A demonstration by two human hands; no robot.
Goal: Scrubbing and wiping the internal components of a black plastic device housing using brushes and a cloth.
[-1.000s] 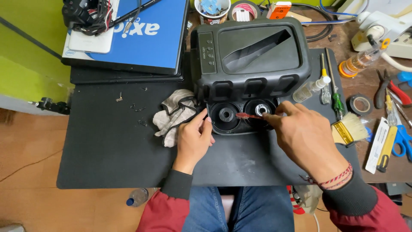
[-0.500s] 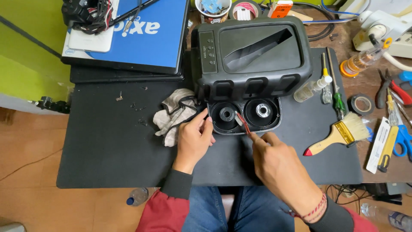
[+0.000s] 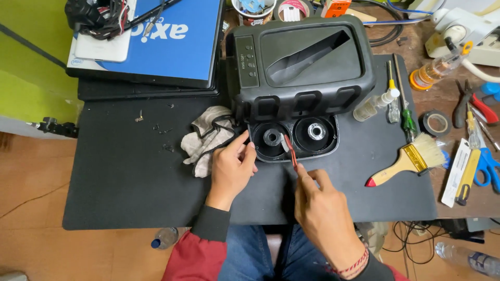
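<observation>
While the left hand rests with curled fingers against the front edge of the black speaker box on the surface, beside a crumpled rag, the right hand pinches a thin red-handled tool, its tip between the box's two round recesses.

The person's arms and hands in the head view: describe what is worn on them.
Both hands are bare, without gloves. The left hand comes out of a dark ribbed cuff on a red sleeve. The right hand has a thin red thread bracelet at the wrist, above a dark cuff at the frame's lower edge.
</observation>
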